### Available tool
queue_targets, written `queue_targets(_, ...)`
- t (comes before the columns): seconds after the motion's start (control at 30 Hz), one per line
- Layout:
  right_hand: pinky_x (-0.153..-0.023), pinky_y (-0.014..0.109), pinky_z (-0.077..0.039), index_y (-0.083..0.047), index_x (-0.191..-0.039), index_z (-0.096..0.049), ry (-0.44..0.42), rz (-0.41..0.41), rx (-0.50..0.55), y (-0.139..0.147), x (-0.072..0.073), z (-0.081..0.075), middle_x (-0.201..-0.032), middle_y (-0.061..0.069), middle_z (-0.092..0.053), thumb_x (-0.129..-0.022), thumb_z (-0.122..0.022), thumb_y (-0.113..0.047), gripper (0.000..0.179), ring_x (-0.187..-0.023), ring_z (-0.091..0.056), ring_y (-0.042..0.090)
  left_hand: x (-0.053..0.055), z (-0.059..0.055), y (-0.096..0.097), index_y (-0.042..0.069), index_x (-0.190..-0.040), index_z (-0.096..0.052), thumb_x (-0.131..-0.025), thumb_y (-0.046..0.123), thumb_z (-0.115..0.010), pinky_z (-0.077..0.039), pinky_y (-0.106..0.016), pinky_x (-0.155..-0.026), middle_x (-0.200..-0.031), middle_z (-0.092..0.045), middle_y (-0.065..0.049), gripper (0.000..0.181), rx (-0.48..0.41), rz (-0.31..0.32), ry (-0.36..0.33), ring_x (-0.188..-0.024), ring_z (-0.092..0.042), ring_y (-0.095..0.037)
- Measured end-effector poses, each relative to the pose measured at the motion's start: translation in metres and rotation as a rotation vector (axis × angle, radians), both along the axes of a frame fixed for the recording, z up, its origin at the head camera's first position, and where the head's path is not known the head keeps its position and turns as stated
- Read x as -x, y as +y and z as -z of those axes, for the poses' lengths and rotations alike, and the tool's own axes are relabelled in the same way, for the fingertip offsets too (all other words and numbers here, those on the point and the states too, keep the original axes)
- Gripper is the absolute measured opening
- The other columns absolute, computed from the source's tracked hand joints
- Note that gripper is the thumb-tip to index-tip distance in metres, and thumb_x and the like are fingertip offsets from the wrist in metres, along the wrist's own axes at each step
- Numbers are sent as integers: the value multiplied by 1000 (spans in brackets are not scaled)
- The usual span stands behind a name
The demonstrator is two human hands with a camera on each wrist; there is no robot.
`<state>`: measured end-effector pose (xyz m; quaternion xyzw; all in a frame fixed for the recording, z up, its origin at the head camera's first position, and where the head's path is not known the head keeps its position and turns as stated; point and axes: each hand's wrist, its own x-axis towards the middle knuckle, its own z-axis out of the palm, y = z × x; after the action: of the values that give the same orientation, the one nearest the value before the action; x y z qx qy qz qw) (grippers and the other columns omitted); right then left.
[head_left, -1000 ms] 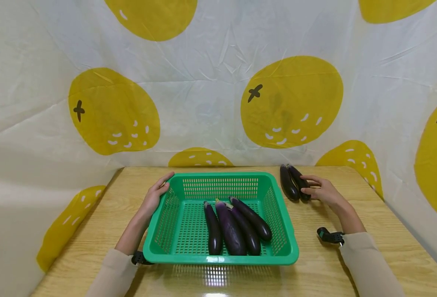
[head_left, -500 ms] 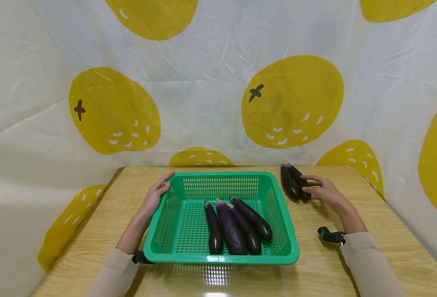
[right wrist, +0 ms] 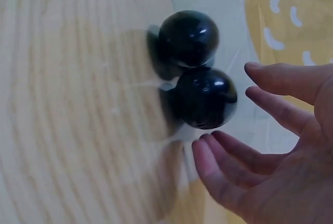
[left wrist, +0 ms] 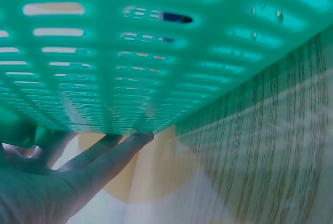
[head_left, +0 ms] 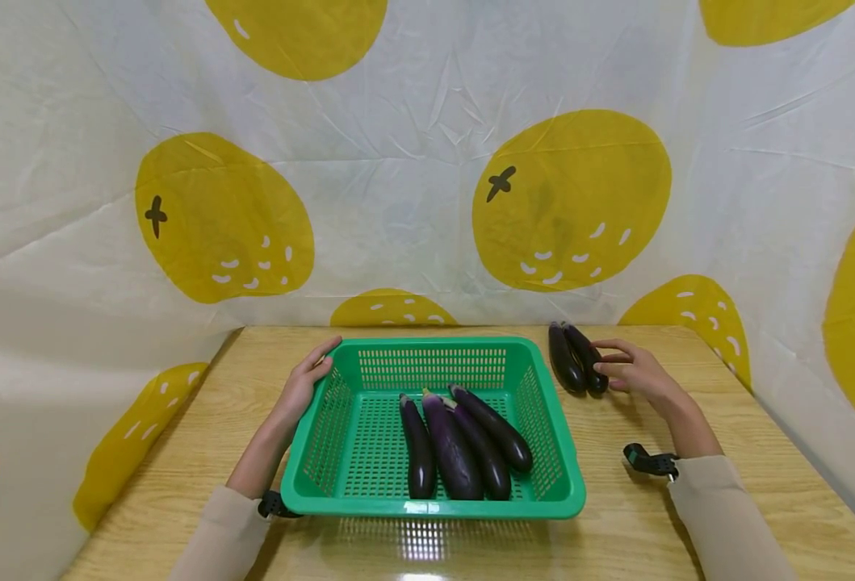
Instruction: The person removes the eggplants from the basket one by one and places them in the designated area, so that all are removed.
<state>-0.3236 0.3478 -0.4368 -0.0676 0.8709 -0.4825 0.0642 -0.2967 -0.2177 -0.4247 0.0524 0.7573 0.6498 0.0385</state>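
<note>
A green plastic basket stands on the table, with several dark purple eggplants lying side by side in it. At its left side my left hand holds the rim, thumb over the top. The left wrist view has long fingers of that hand along the slotted outer wall. Two more eggplants lie together on the table, right of the basket. Beside the nearer one, my right hand hovers with spread fingers. In the right wrist view a small gap separates its fingertips from the eggplant's rounded end.
The wooden table meets a white cloth backdrop with large yellow fruit prints at its back. The backdrop also runs along both sides. A black strap sits at the right wrist.
My right hand has drawn slightly to the right, away from the pair of eggplants, its fingers a little wider apart. My left hand and the basket stay in place.
</note>
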Motion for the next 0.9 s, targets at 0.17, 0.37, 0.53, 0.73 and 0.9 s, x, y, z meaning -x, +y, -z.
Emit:
queue_targets(0.17, -93, 38, -58, 4, -158, -32, 41, 13, -8, 0, -3, -10, -154, 42, -34, -108, -55, -26, 63, -131, -51, 51, 0, 0, 0, 20, -164, -32, -115, 29, -34, -46, -18, -93, -163, -41, -17, 50, 3, 1, 3, -116, -57, -8)
queue_targets(0.37, -89, 25, -55, 4, -156, -36, 112, 3, -19, -7, -6, -27, -154, 39, -36, -108, -55, -26, 60, -137, -44, 52, 0, 0, 1, 20, -164, -33, -115, 29, -34, -46, -18, -93, -161, -43, -19, 50, 4, -5, 7, -115, -58, -8)
queue_targets(0.53, -84, 14, -50, 1, -157, -37, 150, -10, -11, -18, -12, -43, -155, 35, -39, -108, -55, -30, 60, -136, -47, 51, 0, 0, 1, 20, -164, -33, -115, 29, -34, -47, -19, -92, -160, -44, -20, 50, 14, -12, 15, -114, -59, -8)
queue_targets(0.73, -88, 12, -50, -2, -158, -36, 187, -25, 16, -31, -23, -62, -156, 30, -40, -108, -54, -35, 62, -135, -48, 48, 0, 0, 1, 18, -163, -34, -115, 26, -34, -48, -19, -90, -159, -44, -21, 49, 9, -13, 19, -110, -60, -8)
queue_targets(0.9, -87, 8, -47, -4, -156, -39, 270, -57, 19, -45, -33, -75, -154, 24, -44, -109, -54, -30, 56, -135, -47, 42, 0, 0, 0, 20, -163, -34, -115, 26, -34, -48, -19, -90, -160, -44, -19, 49, -3, -13, 8, -110, -61, -8)
